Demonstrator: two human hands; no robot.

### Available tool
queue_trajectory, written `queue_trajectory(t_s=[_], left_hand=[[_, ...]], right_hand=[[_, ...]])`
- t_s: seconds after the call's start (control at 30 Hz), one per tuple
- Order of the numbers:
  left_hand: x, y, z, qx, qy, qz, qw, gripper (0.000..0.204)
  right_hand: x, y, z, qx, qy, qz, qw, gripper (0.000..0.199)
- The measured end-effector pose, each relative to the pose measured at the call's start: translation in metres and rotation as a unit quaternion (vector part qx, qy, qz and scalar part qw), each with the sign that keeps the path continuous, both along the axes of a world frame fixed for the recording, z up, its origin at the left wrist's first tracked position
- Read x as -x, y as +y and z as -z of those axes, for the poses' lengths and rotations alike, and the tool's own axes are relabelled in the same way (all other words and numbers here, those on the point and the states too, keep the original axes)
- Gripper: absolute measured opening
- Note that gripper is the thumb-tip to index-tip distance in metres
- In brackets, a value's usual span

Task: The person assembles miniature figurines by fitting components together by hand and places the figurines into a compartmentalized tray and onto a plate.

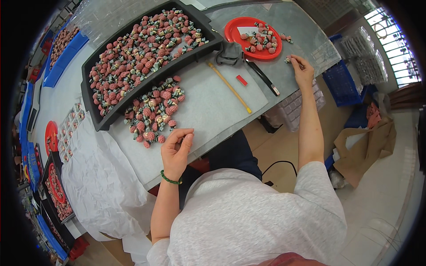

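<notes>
Red berry pieces, two hands at work.
Left hand (pixel 176 148) pinches narrow just beside the pile (pixel 153 113) at its 11 o'clock; right hand (pixel 301 68) holds one piece (pixel 288 59) below the red plate (pixel 235 30).

We see a small assembly workshop: a long table (pixel 208 106) bears a black tray (pixel 95 113) of tiny pink parts (pixel 142 44), with blue crates (pixel 341 84) stacked around.

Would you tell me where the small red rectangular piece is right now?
In the head view, the small red piece lies on the table between the yellow stick and the black-handled tool, below the red plate.
</notes>
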State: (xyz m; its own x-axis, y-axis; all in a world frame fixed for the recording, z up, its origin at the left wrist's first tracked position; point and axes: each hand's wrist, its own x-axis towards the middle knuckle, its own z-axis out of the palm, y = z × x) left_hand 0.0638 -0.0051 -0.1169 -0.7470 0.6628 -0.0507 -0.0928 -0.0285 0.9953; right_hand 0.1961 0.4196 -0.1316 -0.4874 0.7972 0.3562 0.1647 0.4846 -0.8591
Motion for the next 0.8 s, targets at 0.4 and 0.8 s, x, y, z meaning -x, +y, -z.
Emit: queue_trajectory(t_s=[0.4,0.8], left_hand=[[0.0,-0.001,0.002,-0.002,0.002,0.006,1.0,0.013],[0.0,-0.001,0.001,-0.004,0.0,0.007,1.0,0.013]], right_hand=[[-0.003,0.006,0.007,-0.022,0.031,0.067,0.997,0.018],[-0.005,0.005,0.008,0.008,0.039,0.069,0.997,0.018]])
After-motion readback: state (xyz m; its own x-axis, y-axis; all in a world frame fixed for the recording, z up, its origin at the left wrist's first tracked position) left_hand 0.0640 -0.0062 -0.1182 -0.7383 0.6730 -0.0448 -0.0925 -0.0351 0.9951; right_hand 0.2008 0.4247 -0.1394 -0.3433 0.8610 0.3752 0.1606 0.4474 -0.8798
